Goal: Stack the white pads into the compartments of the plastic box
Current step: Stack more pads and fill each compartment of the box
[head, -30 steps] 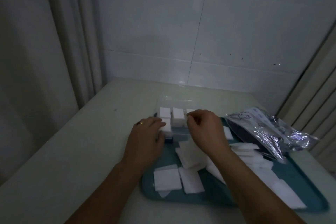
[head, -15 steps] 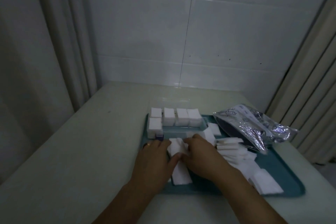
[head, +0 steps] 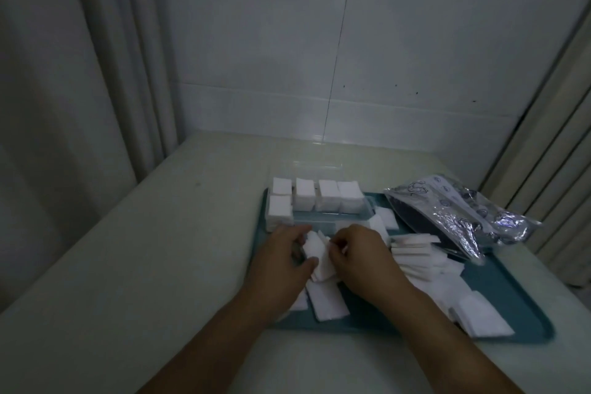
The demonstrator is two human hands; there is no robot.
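A clear plastic box (head: 367,216) stands at the far end of a teal tray (head: 499,285), with stacks of white pads (head: 316,198) filling its back compartments and one at the left front. Between both hands sits a small bundle of white pads (head: 316,254) just above the tray. My left hand (head: 281,262) grips the bundle from the left. My right hand (head: 361,259) pinches it from the right. More loose pads (head: 329,304) lie on the tray under and right of my hands.
A crinkled silver foil bag (head: 460,214) lies across the tray's far right corner. The tray rests on a pale table (head: 160,265) against a tiled wall. Curtains hang at the left and right.
Both hands came back from the box to the loose pads in the tray's middle and gathered a small bundle between them. A pad stack now fills the fourth back compartment.
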